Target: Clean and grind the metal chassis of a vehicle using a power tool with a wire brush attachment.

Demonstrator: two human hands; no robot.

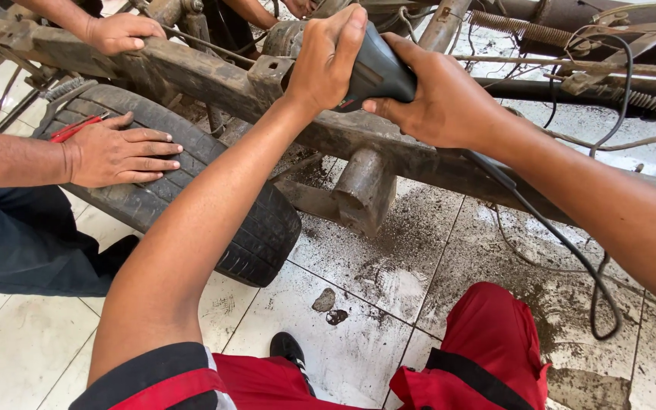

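Both my hands grip a dark grey plastic power tool (377, 72) pressed against a rusty, dirt-caked steel frame rail (214, 83): my left hand (326, 61) wraps its front, my right hand (442, 102) clamps its rear, where a black cord (563, 243) trails down to the dirty white tiled floor (24, 342). Nearby, another person's hand (119, 152) lies flat on a worn black rubber tyre (260, 235).

Left hand (326, 62) and right hand (438, 99) both grip a dark power tool (377, 74) against a rusty frame rail (214, 87). A co-worker's hand (119, 152) lies flat on the tyre (252, 228); 1 black cord (563, 243) trails over dirty tiles.
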